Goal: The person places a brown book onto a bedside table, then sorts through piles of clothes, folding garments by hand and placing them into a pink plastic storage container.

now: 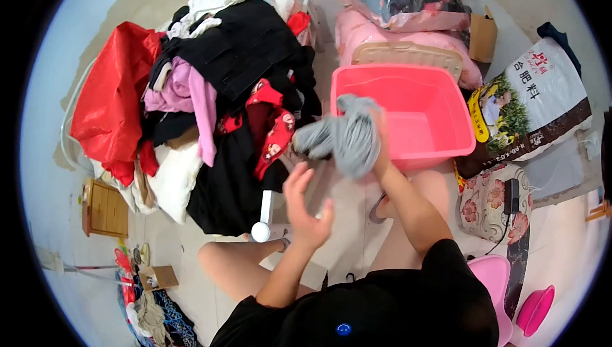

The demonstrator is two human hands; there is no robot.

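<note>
Holding, centre of frame: a grey cloth (356, 143), bunched in thick folds, off the floor, overlapping the left edge of the pink tub (403, 162) in view. Over the rim or in front of it, cannot tell.

Right hand (380, 135) closed on the bundle's right side; most fingers hidden behind the folds, so the exact pinch is unclear. Left hand (307, 214), below and left of the bundle, fingers parted, nothing in it.

Handling, my judgement: soft stuff, likely to unroll. Best to bring the left hand under the loose left end, grip the whole thickness rather than one layer, and hold clear of the heap to avoid snagging.

Outward: clothes heap (233, 47), upper left, its red printed cloth (275, 146) near the grey end. Red bag (115, 104) at the heap's left. Beige lid (408, 57) behind the tub; white sack (542, 85), upper right.
</note>
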